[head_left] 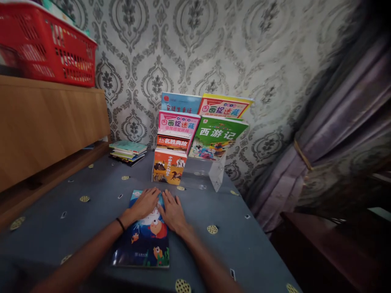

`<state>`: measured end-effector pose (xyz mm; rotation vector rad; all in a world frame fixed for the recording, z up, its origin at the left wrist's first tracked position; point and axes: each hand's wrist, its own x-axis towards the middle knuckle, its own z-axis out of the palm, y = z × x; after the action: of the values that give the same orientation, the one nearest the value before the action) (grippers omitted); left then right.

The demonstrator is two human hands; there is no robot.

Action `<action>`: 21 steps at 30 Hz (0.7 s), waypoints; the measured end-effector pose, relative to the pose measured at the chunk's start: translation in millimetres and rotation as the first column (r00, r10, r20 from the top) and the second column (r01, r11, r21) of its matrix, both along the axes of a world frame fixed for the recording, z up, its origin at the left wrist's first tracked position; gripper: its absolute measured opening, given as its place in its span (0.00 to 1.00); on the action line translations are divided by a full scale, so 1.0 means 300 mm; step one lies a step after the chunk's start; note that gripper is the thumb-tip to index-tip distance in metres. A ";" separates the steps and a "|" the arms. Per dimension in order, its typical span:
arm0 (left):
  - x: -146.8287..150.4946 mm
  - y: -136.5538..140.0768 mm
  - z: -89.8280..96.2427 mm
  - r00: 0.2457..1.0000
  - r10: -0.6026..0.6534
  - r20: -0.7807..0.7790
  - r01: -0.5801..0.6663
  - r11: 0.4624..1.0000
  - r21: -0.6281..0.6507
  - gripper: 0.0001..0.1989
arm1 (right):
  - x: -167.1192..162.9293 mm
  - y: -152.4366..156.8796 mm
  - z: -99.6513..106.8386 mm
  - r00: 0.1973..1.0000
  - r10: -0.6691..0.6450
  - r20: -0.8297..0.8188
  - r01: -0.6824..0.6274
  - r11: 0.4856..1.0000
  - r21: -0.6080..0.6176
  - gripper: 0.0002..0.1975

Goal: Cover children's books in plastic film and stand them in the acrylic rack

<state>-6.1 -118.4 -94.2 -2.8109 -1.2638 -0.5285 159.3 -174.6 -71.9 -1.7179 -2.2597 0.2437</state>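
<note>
A dark blue picture book (pixel 143 244) with orange fish on its cover lies shut on the table in front of me. My left hand (pixel 146 203) rests flat over the upper part of the cover, fingers stretched out. Beside it, my right hand (pixel 173 211) lies on the book's upper right edge with its fingers spread. Part of the cover's title is hidden under the hands. Just beyond them stands a clear tiered book rack (pixel 216 175). It holds several books, among them an orange one (pixel 169 167), a pink one (pixel 179 122) and a green one (pixel 218 136).
A stack of thin books (pixel 128 151) sits at the back left of the grey-blue patterned table (pixel 100 228). Left of it is a wooden cabinet (pixel 51 126) bearing a red plastic basket (pixel 71 61). A tied curtain (pixel 284 183) hangs at the right, near dark furniture (pixel 320 240).
</note>
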 end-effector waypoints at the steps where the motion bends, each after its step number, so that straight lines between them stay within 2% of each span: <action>1: 0.004 0.005 -0.005 1.000 0.010 0.004 -0.010 1.000 0.000 0.18 | -0.001 -0.002 0.005 1.000 -0.001 -0.003 0.001 1.000 -0.006 0.30; 6: 0.006 0.001 -0.009 0.998 0.036 0.043 -0.036 0.999 0.001 0.18 | 0.005 -0.037 0.023 1.000 0.020 0.000 -0.020 0.998 -0.052 0.30; 9: 0.005 -0.007 0.001 0.996 0.069 0.060 -0.069 0.998 0.003 0.17 | 0.017 -0.079 0.021 0.998 0.066 0.006 -0.066 0.997 -0.035 0.31; 17: 0.017 -0.020 0.027 0.996 0.073 0.060 -0.074 0.997 0.020 0.18 | 0.039 -0.250 0.004 0.990 0.139 -0.026 -0.139 0.990 -0.017 0.35; 21: 0.018 -0.020 0.037 0.996 0.080 0.023 -0.080 0.997 -0.004 0.18 | 0.051 -0.348 -0.031 0.979 0.203 -0.026 -0.203 0.979 0.011 0.36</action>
<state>-0.8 -124.4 -83.0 -2.7503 -1.3763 -0.5580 174.6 -278.9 -81.4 -1.4699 -2.4133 0.2983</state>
